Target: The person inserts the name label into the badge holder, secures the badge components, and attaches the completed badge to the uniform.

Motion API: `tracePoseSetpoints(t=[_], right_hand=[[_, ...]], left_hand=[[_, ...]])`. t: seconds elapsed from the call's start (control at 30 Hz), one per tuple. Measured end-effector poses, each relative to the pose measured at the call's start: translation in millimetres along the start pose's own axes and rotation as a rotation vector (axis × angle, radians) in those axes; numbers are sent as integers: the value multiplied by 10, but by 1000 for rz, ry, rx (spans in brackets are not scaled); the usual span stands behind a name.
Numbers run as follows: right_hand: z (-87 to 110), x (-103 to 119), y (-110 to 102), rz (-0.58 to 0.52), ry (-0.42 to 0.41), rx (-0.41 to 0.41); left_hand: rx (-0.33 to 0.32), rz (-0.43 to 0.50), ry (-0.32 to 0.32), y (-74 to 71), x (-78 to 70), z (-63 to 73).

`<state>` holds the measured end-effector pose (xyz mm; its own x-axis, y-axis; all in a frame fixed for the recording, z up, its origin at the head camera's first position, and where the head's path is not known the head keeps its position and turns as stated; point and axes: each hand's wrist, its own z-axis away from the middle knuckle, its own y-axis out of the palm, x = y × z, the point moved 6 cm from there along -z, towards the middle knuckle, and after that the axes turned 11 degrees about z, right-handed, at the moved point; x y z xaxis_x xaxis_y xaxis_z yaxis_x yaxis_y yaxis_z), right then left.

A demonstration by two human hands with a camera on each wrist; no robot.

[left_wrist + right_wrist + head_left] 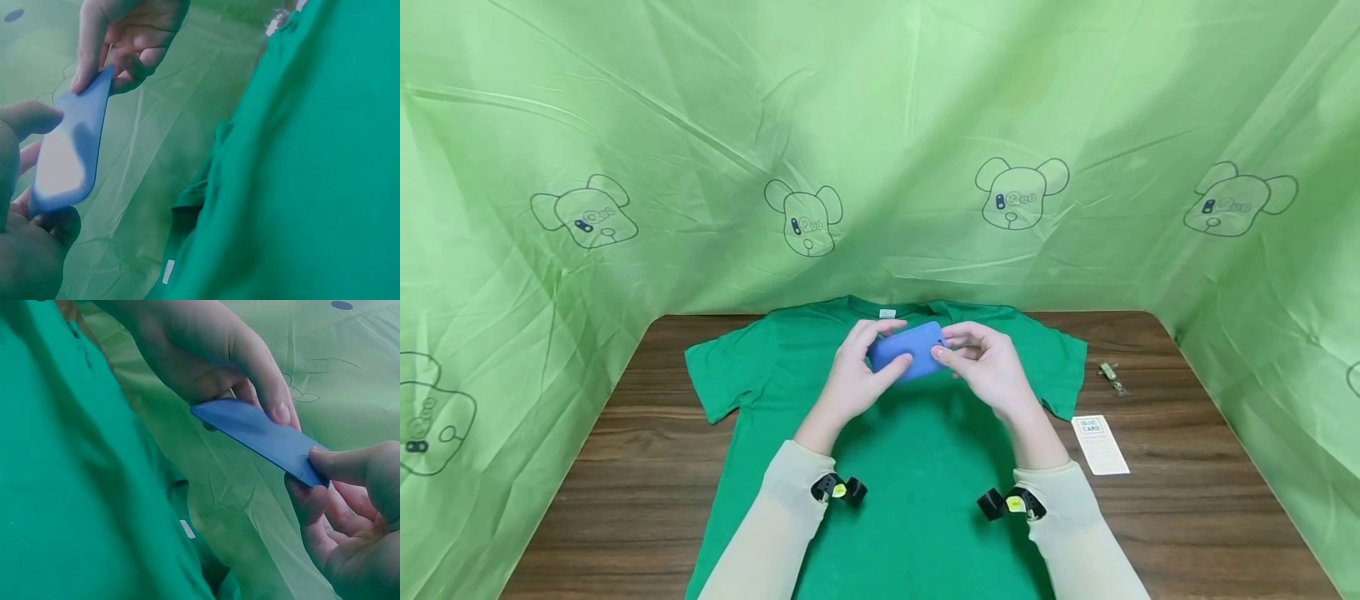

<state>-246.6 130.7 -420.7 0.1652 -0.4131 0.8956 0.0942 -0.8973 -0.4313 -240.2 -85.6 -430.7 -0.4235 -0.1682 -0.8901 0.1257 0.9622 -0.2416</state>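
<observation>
Above the green T-shirt (910, 500), near its collar, a flat blue piece (919, 343) hangs in the air between 2 hands, clear of the worktop (1210, 500). It looks like a slim card case, though its exact use cannot be told.

The left hand (859, 367) grasps the left end: its thumb lies on the face turned towards the wearer and the other fingers wrap behind and under the edge. The right hand (988, 358) pinches the right end, thumb on the same face, fingers behind, just beside a short dark mark (302, 475) near that end. Neither hand is free.

The step in hand seems to be handling or inspecting this piece. To do it well, let the left hand carry the weight and keep the right pinch light, so the corner by the mark can be felt and worked without bending the sheet. Keep both thumbs near the ends, leaving the middle of the face visible, and tilt it a little if glare hides detail; the left wrist view shows a strong reflection. Pull or push along the long side rather than twisting.

Right of the shirt, a printed card (1101, 450) and a small clip-like item (1108, 373) lie within easy reach.
</observation>
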Motion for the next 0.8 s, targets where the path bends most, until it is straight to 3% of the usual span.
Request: tracePoseSetpoints(t=[0.3, 0.53, 0.67, 0.8], right_hand=[[-3, -14, -81, -78, 50, -5], [4, -35, -136, -136, 80, -13], [9, -29, -141, -151, 86, -6], [-1, -42, -128, -146, 90, 1]], left_hand=[[-26, 223, 30, -111, -4, -24], [-12, 376, -23, -136, 21, -26], [4, 417, -47, -128, 30, -23], [-12, 400, -44, -137, 32, -22]])
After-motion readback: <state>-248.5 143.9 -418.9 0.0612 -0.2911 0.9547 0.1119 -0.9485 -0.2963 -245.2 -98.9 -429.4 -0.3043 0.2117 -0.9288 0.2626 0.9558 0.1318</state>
